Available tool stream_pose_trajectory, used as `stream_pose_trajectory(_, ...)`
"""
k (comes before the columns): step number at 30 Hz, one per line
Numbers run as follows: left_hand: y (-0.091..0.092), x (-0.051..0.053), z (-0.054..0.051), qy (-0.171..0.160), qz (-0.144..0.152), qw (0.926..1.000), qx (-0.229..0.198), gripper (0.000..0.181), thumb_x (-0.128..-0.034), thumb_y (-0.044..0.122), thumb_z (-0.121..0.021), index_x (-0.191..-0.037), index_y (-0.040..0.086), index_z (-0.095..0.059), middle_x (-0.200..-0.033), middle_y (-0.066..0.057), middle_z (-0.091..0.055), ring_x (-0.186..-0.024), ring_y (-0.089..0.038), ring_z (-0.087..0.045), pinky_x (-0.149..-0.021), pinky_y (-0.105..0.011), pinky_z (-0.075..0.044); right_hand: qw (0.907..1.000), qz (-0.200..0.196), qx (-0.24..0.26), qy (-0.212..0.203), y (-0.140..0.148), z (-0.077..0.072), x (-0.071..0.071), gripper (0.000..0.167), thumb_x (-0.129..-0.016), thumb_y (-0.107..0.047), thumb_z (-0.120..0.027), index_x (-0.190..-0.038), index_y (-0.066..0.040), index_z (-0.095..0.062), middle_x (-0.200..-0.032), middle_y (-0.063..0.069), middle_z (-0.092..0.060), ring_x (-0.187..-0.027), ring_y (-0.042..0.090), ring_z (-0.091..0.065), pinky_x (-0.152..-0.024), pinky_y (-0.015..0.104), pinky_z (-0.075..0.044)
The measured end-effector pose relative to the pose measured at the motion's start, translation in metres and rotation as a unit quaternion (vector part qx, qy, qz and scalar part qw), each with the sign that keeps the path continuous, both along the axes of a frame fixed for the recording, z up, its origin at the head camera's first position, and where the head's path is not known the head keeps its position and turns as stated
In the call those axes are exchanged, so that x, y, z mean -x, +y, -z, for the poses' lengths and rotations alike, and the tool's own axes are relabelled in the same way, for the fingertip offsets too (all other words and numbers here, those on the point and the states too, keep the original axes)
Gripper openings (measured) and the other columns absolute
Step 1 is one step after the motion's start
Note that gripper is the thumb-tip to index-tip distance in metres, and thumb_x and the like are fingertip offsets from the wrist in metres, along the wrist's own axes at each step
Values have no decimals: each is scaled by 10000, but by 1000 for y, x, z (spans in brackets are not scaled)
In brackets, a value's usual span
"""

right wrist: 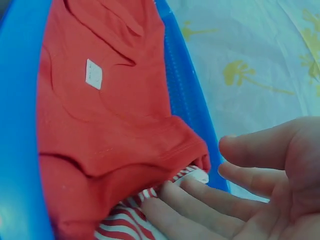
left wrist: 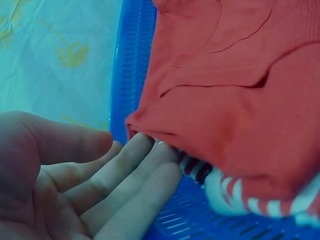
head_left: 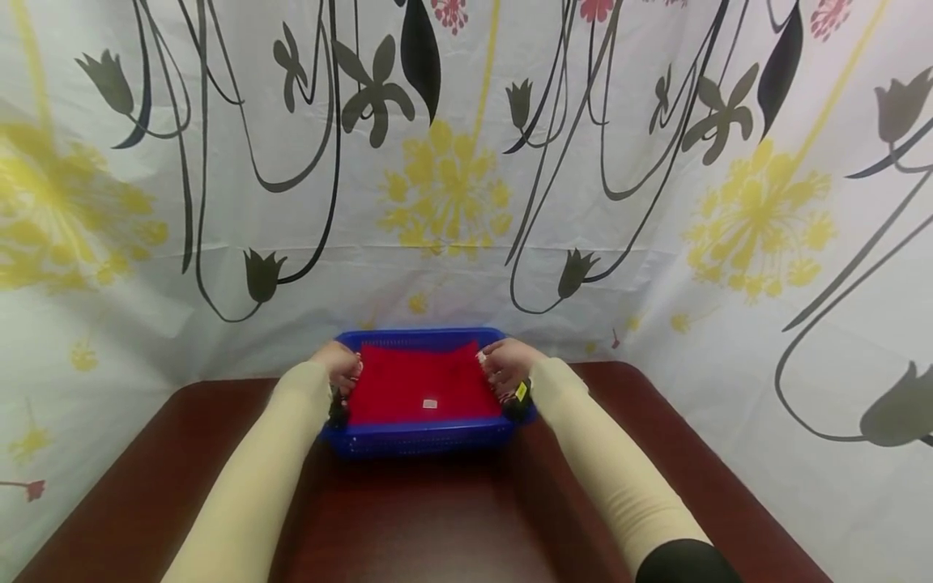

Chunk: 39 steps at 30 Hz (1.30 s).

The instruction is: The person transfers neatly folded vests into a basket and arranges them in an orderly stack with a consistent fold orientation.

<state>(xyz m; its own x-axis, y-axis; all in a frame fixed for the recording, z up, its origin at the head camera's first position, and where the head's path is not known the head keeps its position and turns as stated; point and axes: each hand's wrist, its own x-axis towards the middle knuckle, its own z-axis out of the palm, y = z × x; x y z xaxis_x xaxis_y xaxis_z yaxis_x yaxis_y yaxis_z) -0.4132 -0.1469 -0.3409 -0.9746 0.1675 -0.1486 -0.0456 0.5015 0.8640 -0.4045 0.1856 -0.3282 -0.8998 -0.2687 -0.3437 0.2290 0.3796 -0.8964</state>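
A folded red garment (head_left: 423,385) with a small white label (right wrist: 94,74) lies in a blue plastic basket (head_left: 430,440). Beneath it, red-and-white striped cloth (left wrist: 272,206) shows at both sides. My left hand (head_left: 338,366) is at the garment's left edge; in the left wrist view its fingers are extended, tips touching the edge, the thumb apart from the cloth. At the opposite edge, my right hand (head_left: 509,366) has extended fingers (right wrist: 210,200) with tips against the striped cloth under the red one. Its thumb also stands clear of the fabric.
The basket stands at the far end of a dark reddish-brown table (head_left: 423,526). Close behind it and along both sides hangs a white curtain (head_left: 452,283) printed with yellow, grey and red flowers.
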Motion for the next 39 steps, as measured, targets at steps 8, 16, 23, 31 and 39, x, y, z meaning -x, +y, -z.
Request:
stream_pose_trajectory(8,13,-8,-12,-179,-128,9990,-400,405,-966,106,-473,-1316,-98,-479,-1249,-278,-543,-1014,-362,-613,-760,-423,-572,9978,430,367,334,-10,3,11,493,-1007,-86,-457,-1476,2,-335,-1089,176,-563,-682,183,-467,-585,293,-392)
stream_pose_trajectory(16,21,-15,-14,-664,517,9961,-284,563,-1050,293,-374,-1481,-58,-284,-1525,-302,-212,-1342,-464,-323,-1005,-577,-392,9988,149,460,-93,-16,6,8,587,-1037,-281,-437,-1518,-13,-232,-1553,239,-212,-1364,458,-290,-1054,592,-322)
stream_pose_trajectory(23,22,-14,-7,-538,870,9946,-174,621,-1062,380,-296,-1475,-84,-274,-1520,-301,-231,-1381,-460,-238,-1086,-532,-307,9988,383,-13,-314,-12,12,7,741,-969,-417,-551,-1513,-25,-238,-1521,275,-251,-1327,468,-341,-960,630,-403)
stream_pose_trajectory(31,19,-20,7,-643,708,9946,-393,647,-1062,377,-289,-1497,-88,-172,-1511,-314,-235,-1391,-488,-161,-1032,-525,-388,9985,313,-405,-214,-14,20,-9,801,-918,-448,-615,-1478,23,-292,-1457,323,-319,-1274,485,-411,-838,587,-503)
stream_pose_trajectory(39,12,-26,2,-883,171,9956,-245,691,-1026,489,-332,-1456,-52,-353,-1494,-299,-290,-1313,-461,-361,-1052,-613,-303,9990,157,-334,-232,-15,18,-2,742,-936,-434,-593,-1482,-11,-320,-1490,284,-307,-1277,463,-419,-858,593,-493)
